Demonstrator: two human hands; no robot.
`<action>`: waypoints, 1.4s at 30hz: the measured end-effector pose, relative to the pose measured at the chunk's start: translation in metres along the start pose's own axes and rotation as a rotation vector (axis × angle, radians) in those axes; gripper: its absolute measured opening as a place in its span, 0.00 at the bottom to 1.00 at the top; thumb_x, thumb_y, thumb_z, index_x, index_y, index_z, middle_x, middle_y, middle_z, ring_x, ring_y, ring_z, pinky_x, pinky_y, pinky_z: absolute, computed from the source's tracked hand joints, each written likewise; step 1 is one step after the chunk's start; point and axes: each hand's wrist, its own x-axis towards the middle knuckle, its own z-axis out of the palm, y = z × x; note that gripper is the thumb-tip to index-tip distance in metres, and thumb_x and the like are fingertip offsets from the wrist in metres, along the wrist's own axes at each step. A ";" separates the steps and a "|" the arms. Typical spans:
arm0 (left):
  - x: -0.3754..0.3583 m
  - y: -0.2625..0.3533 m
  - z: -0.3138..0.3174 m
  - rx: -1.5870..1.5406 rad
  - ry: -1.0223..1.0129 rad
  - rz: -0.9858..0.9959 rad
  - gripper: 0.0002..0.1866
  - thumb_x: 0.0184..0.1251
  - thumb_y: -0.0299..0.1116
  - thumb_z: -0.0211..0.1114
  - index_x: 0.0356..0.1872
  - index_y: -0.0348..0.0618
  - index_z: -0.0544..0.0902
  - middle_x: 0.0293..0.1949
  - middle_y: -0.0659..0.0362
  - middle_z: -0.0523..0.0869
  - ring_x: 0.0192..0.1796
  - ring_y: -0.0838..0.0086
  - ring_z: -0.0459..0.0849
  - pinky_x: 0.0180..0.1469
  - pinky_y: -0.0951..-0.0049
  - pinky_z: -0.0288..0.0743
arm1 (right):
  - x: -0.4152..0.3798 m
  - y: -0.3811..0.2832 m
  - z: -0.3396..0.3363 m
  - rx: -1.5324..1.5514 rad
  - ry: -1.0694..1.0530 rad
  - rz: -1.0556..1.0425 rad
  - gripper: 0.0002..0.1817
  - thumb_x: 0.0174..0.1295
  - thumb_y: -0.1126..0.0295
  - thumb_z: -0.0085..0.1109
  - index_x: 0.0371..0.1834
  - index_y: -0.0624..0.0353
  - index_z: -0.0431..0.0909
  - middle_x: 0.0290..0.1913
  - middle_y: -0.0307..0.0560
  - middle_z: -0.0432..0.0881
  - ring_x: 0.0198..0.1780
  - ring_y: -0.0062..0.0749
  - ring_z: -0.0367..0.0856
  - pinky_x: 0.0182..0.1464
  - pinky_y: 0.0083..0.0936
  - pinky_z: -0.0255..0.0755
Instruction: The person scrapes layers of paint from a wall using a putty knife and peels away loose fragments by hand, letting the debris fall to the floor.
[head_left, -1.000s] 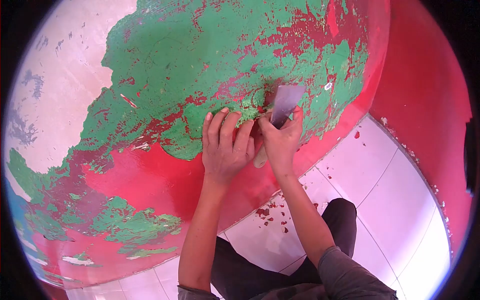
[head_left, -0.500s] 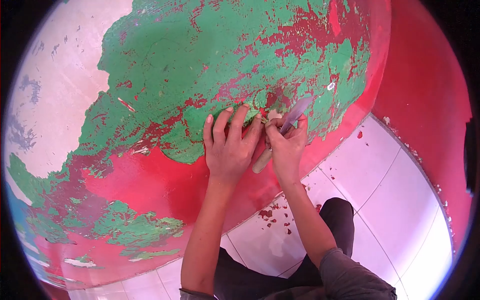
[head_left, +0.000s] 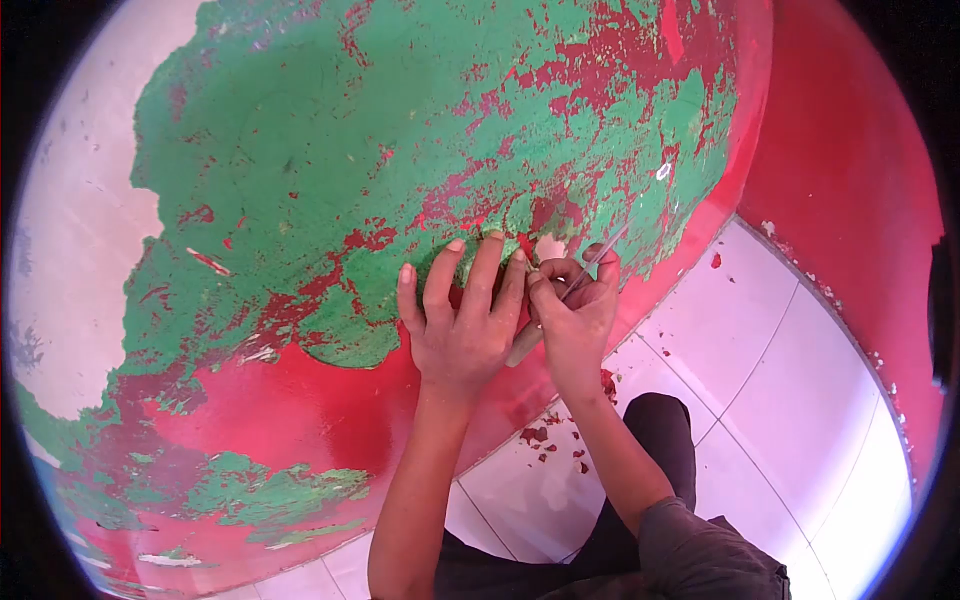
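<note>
My left hand lies flat with fingers spread on the peeling green paint of a curved red surface. Right beside it, my right hand is closed around a scraper. Its thin blade points up and to the right, seen nearly edge-on, and its pale handle sticks out at the lower left. The thumb and index finger of my right hand pinch near the paint's edge, close to my left index fingertip; whether a flake is between them cannot be made out. A pale bare patch shows just above.
White floor tiles lie at the lower right, with red paint flakes scattered on them. A red wall curves along the right side. My dark-clothed knee is below my right forearm. A whitish area covers the far left.
The scraper's blade has turned from a broad face to nearly edge-on. Both hands appear slightly lower in view, and the view of the painted surface has shifted a little left and down.
</note>
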 end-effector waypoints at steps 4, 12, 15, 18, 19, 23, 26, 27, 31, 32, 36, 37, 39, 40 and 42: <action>-0.002 -0.002 -0.002 -0.025 -0.026 0.045 0.05 0.57 0.39 0.63 0.33 0.58 0.85 0.51 0.74 0.80 0.59 0.71 0.73 0.70 0.50 0.47 | -0.005 0.005 -0.002 -0.036 -0.007 -0.026 0.23 0.55 0.86 0.58 0.49 0.61 0.58 0.34 0.43 0.76 0.33 0.19 0.76 0.31 0.16 0.69; 0.000 -0.004 -0.004 -0.067 -0.090 0.097 0.04 0.56 0.36 0.62 0.32 0.55 0.84 0.48 0.72 0.78 0.59 0.74 0.72 0.70 0.49 0.47 | -0.010 0.005 -0.017 -0.156 -0.035 -0.034 0.24 0.57 0.88 0.52 0.52 0.56 0.57 0.34 0.46 0.74 0.26 0.19 0.74 0.25 0.15 0.66; 0.000 -0.005 -0.005 -0.100 -0.133 0.152 0.02 0.55 0.35 0.63 0.28 0.53 0.82 0.46 0.71 0.78 0.58 0.73 0.73 0.69 0.50 0.49 | -0.010 0.005 -0.027 -0.139 -0.030 -0.049 0.23 0.57 0.87 0.53 0.51 0.55 0.57 0.34 0.46 0.74 0.26 0.19 0.72 0.23 0.14 0.64; 0.002 -0.004 -0.007 -0.176 -0.165 0.189 0.05 0.50 0.35 0.66 0.21 0.51 0.79 0.42 0.69 0.79 0.56 0.70 0.74 0.68 0.51 0.51 | -0.009 0.002 -0.031 -0.165 -0.013 -0.075 0.22 0.57 0.86 0.53 0.51 0.55 0.58 0.35 0.46 0.73 0.26 0.19 0.73 0.24 0.14 0.64; 0.003 -0.003 -0.011 -0.219 -0.165 0.158 0.06 0.49 0.36 0.66 0.19 0.50 0.77 0.41 0.68 0.80 0.55 0.70 0.75 0.67 0.51 0.52 | -0.008 0.000 -0.030 -0.184 -0.013 -0.077 0.22 0.57 0.86 0.54 0.51 0.56 0.58 0.35 0.45 0.73 0.26 0.19 0.73 0.24 0.14 0.64; 0.004 -0.001 -0.015 -0.273 -0.115 0.087 0.09 0.48 0.38 0.64 0.16 0.50 0.75 0.38 0.66 0.82 0.51 0.71 0.77 0.65 0.53 0.53 | -0.003 -0.004 -0.029 -0.244 -0.024 -0.059 0.23 0.56 0.85 0.58 0.51 0.58 0.59 0.36 0.44 0.74 0.29 0.20 0.74 0.27 0.15 0.67; 0.005 0.001 -0.013 -0.228 -0.087 0.088 0.10 0.50 0.38 0.65 0.16 0.51 0.75 0.36 0.68 0.82 0.50 0.72 0.77 0.65 0.54 0.54 | 0.000 -0.010 -0.033 -0.213 -0.049 -0.050 0.25 0.54 0.85 0.61 0.53 0.60 0.61 0.40 0.44 0.75 0.39 0.23 0.76 0.41 0.20 0.70; 0.005 0.001 -0.012 -0.210 -0.082 0.084 0.10 0.51 0.38 0.65 0.15 0.51 0.75 0.35 0.68 0.82 0.50 0.72 0.77 0.65 0.55 0.53 | 0.002 -0.012 -0.034 -0.191 -0.060 -0.052 0.26 0.53 0.84 0.62 0.53 0.61 0.61 0.42 0.44 0.75 0.44 0.25 0.76 0.47 0.22 0.72; 0.001 0.000 -0.004 -0.154 -0.021 0.099 0.08 0.49 0.36 0.68 0.18 0.54 0.77 0.38 0.68 0.82 0.52 0.68 0.76 0.66 0.56 0.52 | 0.010 -0.003 -0.041 -0.245 -0.066 -0.084 0.27 0.53 0.85 0.62 0.54 0.61 0.60 0.43 0.44 0.75 0.46 0.25 0.76 0.50 0.23 0.72; 0.002 0.001 -0.005 -0.135 -0.026 0.088 0.07 0.49 0.36 0.68 0.19 0.55 0.77 0.39 0.68 0.82 0.52 0.68 0.76 0.66 0.57 0.52 | 0.014 0.002 -0.042 -0.246 -0.080 -0.136 0.28 0.53 0.86 0.61 0.54 0.60 0.60 0.42 0.45 0.75 0.45 0.25 0.77 0.49 0.23 0.72; 0.002 0.003 -0.003 -0.071 0.005 0.054 0.06 0.49 0.35 0.69 0.21 0.55 0.78 0.42 0.68 0.81 0.52 0.68 0.76 0.66 0.58 0.52 | 0.025 0.009 -0.029 -0.201 -0.199 -0.270 0.29 0.52 0.87 0.62 0.55 0.60 0.58 0.44 0.46 0.76 0.48 0.27 0.77 0.53 0.24 0.72; 0.002 0.003 -0.002 -0.062 0.011 0.051 0.06 0.50 0.36 0.67 0.21 0.55 0.77 0.42 0.69 0.81 0.52 0.69 0.76 0.65 0.57 0.53 | 0.026 0.010 -0.026 -0.216 -0.201 -0.292 0.30 0.52 0.87 0.62 0.55 0.60 0.58 0.45 0.47 0.76 0.49 0.27 0.77 0.54 0.25 0.71; 0.000 0.003 0.000 -0.044 0.022 0.044 0.07 0.54 0.37 0.64 0.21 0.55 0.75 0.42 0.69 0.82 0.53 0.71 0.75 0.64 0.56 0.55 | 0.026 0.011 -0.019 -0.246 -0.204 -0.337 0.30 0.51 0.87 0.62 0.55 0.60 0.58 0.46 0.47 0.75 0.50 0.29 0.76 0.56 0.26 0.70; 0.001 0.003 0.000 -0.045 0.019 0.044 0.07 0.54 0.37 0.63 0.20 0.55 0.74 0.42 0.69 0.81 0.53 0.71 0.75 0.64 0.56 0.55 | 0.026 0.010 -0.016 -0.221 -0.174 -0.345 0.29 0.50 0.86 0.64 0.54 0.62 0.60 0.45 0.46 0.75 0.48 0.26 0.76 0.53 0.24 0.71; 0.001 0.003 0.000 -0.044 0.011 0.042 0.07 0.53 0.37 0.63 0.20 0.55 0.74 0.42 0.69 0.81 0.53 0.71 0.75 0.63 0.55 0.55 | 0.026 0.007 -0.009 -0.171 -0.114 -0.358 0.27 0.46 0.83 0.66 0.50 0.65 0.64 0.42 0.43 0.75 0.44 0.21 0.75 0.48 0.22 0.72</action>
